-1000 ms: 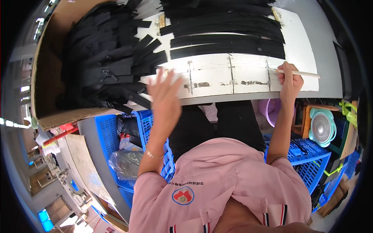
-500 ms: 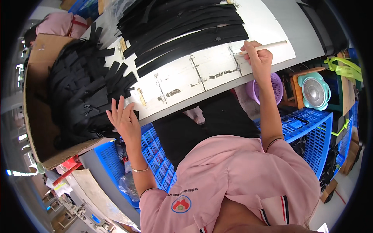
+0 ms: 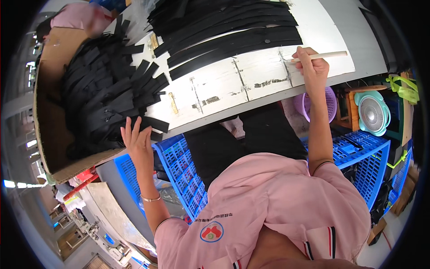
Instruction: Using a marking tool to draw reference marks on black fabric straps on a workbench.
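Note:
My right hand (image 3: 315, 67) is closed around a slim white pen (image 3: 329, 55), its tip close to a dark ruled line on the white board (image 3: 264, 67). My left hand (image 3: 138, 141) has its fingers extended and apart, at the near edge of a pile of short black fabric strips (image 3: 101, 85). A loose black strip (image 3: 156, 124) lies beside its thumb; whether the fingers touch it is hard to see. Long black strips (image 3: 237, 43) lie side by side across the board, beyond the dark marks.
A cardboard box (image 3: 58, 49) holds the pile at the left. Below the table edge are blue plastic crates (image 3: 181, 166), a purple basket (image 3: 330, 103) and a teal fan (image 3: 372, 113). Another person in pink (image 3: 78, 17) is at the far left.
The whole view has shifted, with the table further right and up. My left hand has moved left and nearer relative to the strips, uncovering a loose strip. My right hand keeps the pen.

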### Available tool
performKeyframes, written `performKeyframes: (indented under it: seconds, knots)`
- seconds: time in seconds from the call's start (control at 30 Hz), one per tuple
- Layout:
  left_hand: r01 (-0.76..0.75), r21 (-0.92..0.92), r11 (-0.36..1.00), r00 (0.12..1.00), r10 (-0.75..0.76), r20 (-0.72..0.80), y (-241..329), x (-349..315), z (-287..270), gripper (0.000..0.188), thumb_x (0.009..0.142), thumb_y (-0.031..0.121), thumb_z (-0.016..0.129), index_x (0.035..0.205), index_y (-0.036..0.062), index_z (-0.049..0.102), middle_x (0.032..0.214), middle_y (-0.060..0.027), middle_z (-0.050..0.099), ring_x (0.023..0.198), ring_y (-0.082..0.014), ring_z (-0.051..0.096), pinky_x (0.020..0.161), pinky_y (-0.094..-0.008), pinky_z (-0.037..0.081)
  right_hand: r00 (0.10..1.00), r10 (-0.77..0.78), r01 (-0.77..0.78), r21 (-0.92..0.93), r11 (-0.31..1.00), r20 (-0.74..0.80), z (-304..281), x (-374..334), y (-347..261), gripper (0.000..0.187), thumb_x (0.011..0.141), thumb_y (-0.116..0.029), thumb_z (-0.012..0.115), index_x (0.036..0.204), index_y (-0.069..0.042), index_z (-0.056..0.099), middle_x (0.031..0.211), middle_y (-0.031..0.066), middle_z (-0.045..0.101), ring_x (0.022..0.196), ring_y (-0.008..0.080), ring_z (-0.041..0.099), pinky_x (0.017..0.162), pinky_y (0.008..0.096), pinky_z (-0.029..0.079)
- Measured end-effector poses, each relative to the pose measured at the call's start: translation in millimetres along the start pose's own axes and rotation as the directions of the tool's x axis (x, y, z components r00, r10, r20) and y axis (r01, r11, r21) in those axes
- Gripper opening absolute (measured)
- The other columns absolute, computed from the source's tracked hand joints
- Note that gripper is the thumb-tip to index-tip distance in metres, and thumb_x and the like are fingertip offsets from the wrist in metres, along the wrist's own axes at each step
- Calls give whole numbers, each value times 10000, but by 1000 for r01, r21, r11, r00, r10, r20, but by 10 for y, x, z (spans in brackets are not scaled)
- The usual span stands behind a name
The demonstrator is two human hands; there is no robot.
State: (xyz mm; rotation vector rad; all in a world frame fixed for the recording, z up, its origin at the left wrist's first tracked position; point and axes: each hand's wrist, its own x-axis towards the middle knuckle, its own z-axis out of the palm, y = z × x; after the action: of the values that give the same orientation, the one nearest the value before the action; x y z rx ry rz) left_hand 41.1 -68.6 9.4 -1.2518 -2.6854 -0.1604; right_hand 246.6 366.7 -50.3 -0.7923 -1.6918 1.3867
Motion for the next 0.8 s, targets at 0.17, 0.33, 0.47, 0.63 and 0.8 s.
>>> performKeyframes:
  seconds: [0.17, 0.33, 0.47, 0.63, 0.8]
  knots:
    - [-38, 16, 999, 998, 37, 57, -33, 23, -54, 379, 819, -133, 561, 1132, 35, 695, 1415, -117, 599, 1480, -357, 380, 1245, -556, 215, 1000, -9, 10, -6, 1000, 16, -25, 6, 30, 223, 996, -159, 680, 846, -7, 743, 721, -28, 643, 639, 20, 498, 586, 195, 374]
    - [-57, 151, 987, 997, 49, 60, -80, -55, -152, 400, 834, -90, 607, 1195, 54, 701, 1431, -109, 591, 1489, -350, 366, 1244, -566, 207, 999, -36, 36, 9, 999, -10, -35, 18, 37, 202, 990, -156, 692, 870, -7, 757, 698, -32, 610, 611, 11, 452, 558, 192, 335]
    - [-117, 136, 984, 991, 107, 79, -193, -52, -187, 346, 864, -40, 633, 1189, 53, 708, 1439, -113, 587, 1485, -349, 374, 1245, -559, 198, 1000, 4, -4, -31, 1000, -3, -30, 12, 10, 220, 995, -163, 685, 861, -2, 749, 719, -29, 627, 635, 16, 476, 578, 192, 355]
    - [-68, 36, 997, 997, 69, -31, -47, 95, -123, 301, 904, -15, 655, 1196, 38, 704, 1431, -99, 602, 1459, -330, 424, 1239, -533, 224, 999, -20, 20, 17, 1000, 28, -19, 16, 21, 229, 992, -157, 687, 855, 18, 741, 779, -4, 695, 663, 25, 536, 609, 198, 414]
    - [-173, -207, 963, 964, 123, -234, 661, 520, 364, 303, 899, 22, 685, 1198, 53, 720, 1317, -121, 678, 1337, -304, 574, 1206, -519, 309, 998, -62, 62, -5, 998, -31, -52, 6, -42, 189, 998, -170, 689, 969, -2, 770, 752, -10, 682, 651, 24, 530, 588, 194, 399]
